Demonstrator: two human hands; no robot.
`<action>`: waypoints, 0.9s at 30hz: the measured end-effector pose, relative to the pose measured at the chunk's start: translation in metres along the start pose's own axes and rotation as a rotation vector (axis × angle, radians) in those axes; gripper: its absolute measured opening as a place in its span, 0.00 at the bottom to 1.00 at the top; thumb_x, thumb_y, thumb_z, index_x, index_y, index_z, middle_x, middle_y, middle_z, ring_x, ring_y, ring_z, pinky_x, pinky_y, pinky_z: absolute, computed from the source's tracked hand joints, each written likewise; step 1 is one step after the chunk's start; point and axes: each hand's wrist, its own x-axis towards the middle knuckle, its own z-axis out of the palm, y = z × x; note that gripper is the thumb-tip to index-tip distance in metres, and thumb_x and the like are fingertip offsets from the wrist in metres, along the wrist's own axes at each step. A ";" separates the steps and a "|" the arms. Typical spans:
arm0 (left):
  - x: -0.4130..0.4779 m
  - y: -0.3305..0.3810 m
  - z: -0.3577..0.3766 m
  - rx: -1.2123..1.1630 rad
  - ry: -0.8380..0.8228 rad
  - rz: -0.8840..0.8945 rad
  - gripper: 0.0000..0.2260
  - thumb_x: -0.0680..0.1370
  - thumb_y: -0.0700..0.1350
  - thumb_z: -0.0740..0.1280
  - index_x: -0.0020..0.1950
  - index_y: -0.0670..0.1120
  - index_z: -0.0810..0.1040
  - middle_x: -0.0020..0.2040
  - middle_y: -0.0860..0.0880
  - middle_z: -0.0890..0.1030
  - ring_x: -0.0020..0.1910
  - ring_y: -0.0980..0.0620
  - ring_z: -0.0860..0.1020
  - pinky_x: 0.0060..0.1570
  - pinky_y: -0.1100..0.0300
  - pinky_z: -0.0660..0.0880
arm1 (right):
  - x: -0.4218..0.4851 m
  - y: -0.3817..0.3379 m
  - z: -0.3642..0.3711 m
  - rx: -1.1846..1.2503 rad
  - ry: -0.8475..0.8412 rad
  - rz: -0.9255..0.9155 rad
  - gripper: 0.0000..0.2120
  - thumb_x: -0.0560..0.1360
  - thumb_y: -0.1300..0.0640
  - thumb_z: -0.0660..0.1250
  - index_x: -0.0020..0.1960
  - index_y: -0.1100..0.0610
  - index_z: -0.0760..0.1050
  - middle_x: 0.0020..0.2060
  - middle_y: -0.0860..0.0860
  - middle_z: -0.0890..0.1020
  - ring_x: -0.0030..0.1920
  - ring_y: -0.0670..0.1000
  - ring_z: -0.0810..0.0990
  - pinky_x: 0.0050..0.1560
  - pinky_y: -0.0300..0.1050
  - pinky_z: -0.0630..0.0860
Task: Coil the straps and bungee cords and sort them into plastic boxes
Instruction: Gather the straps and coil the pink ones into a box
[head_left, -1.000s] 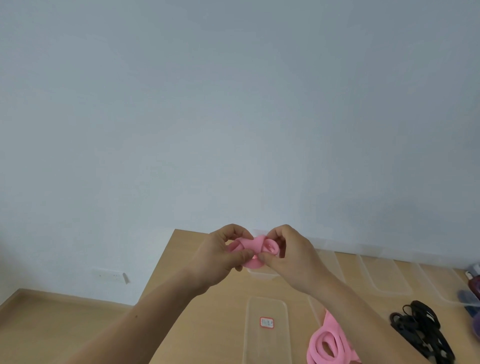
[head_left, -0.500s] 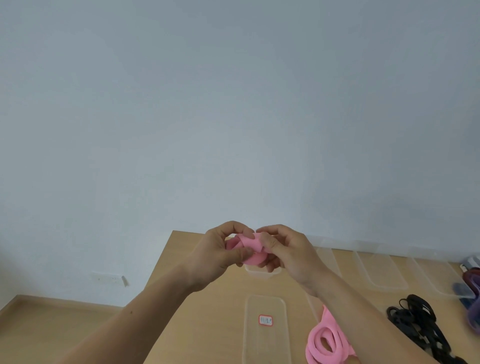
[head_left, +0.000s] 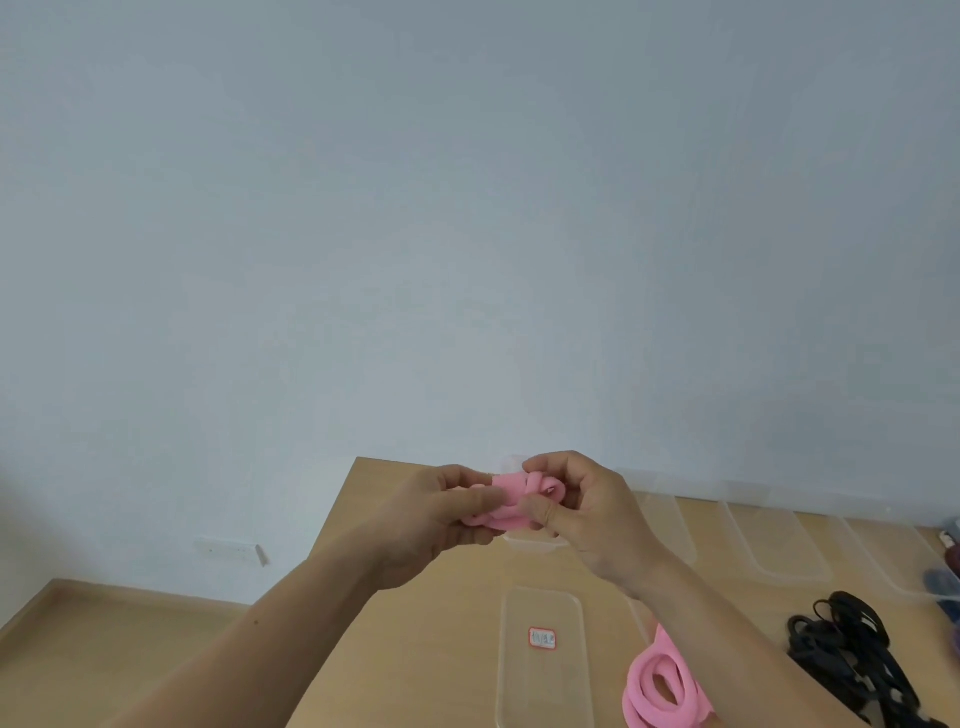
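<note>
Holding pink strap (head_left: 511, 500) mid-air w/ both hands, above far end of table (head_left: 415, 654); partly coiled into a small bundle. Pinching bundle's left side w/ left hand (head_left: 426, 519), thumb + fingers (head_left: 467, 503) clamped on it. Gripping right loop w/ right hand (head_left: 602, 519), fingers curled round it, thumb pressed on front. Can't tell how much loose end remains, hidden btwn the hands.

On table below: clear plastic piece w/ red-edged label (head_left: 543, 662), box or lid unclear. Just right of it, pile of pink straps (head_left: 657, 691), loosely looped, partly behind right forearm. Further right, tangle of black cords (head_left: 857, 660). Along far edge by wall, row of clear boxes (head_left: 774, 545). Low on wall, left of table, a socket (head_left: 228, 548).
</note>
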 end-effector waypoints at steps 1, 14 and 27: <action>0.000 -0.001 -0.002 0.020 0.018 0.007 0.13 0.76 0.41 0.72 0.57 0.36 0.80 0.49 0.39 0.84 0.45 0.47 0.83 0.45 0.61 0.79 | 0.001 0.002 0.002 -0.015 0.004 -0.004 0.13 0.71 0.66 0.75 0.53 0.55 0.78 0.38 0.47 0.83 0.34 0.48 0.82 0.36 0.36 0.76; 0.013 -0.016 -0.025 0.003 0.153 0.011 0.12 0.78 0.40 0.70 0.55 0.32 0.78 0.43 0.39 0.82 0.33 0.50 0.75 0.35 0.62 0.74 | 0.011 0.020 0.031 -0.625 0.036 -0.152 0.13 0.73 0.38 0.70 0.55 0.39 0.73 0.47 0.33 0.79 0.50 0.45 0.79 0.51 0.44 0.76; 0.050 -0.055 -0.038 -0.034 0.058 -0.235 0.17 0.78 0.41 0.70 0.59 0.29 0.77 0.45 0.38 0.83 0.34 0.48 0.77 0.31 0.62 0.73 | 0.011 0.055 0.032 -1.142 0.003 -0.678 0.11 0.68 0.55 0.76 0.47 0.59 0.83 0.42 0.49 0.83 0.45 0.53 0.80 0.49 0.47 0.79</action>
